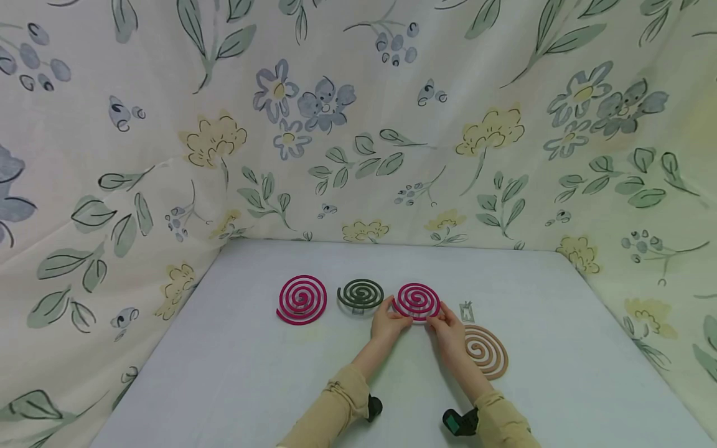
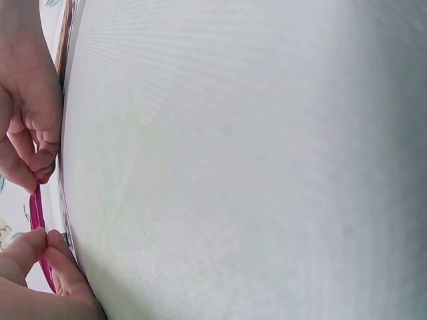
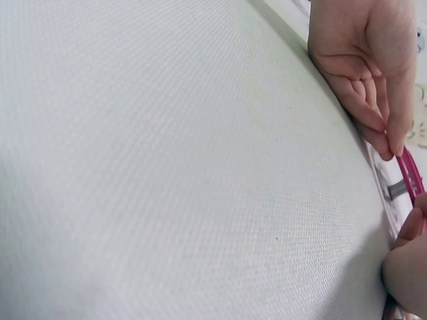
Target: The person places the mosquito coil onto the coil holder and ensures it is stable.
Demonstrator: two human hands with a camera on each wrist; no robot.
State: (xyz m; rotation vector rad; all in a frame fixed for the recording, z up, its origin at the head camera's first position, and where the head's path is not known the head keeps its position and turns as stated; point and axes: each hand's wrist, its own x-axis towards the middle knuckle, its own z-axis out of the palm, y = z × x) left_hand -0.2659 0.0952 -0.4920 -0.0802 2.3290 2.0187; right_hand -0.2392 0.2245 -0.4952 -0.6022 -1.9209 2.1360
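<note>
Between both hands is a pink mosquito coil (image 1: 416, 302), raised a little off the table. My left hand (image 1: 388, 325) pinches its left edge between thumb and fingers; my right hand (image 1: 448, 328) pinches the right edge. The right wrist view shows a small grey metal stand (image 3: 398, 189) under the coil; whether the coil bears on it I cannot tell. Left of the hands, a dark green coil (image 1: 361, 294) sits above a metal stand. Farther left lies another pink coil (image 1: 302, 300). A tan coil (image 1: 493, 352) lies beside my right wrist, partly hidden by it.
Just behind the tan coil, a bare metal stand (image 1: 467, 312) lies on the white table (image 1: 224, 373). Floral cloth (image 1: 358, 186) hangs along the back and sides. A dark device is on each wrist.
</note>
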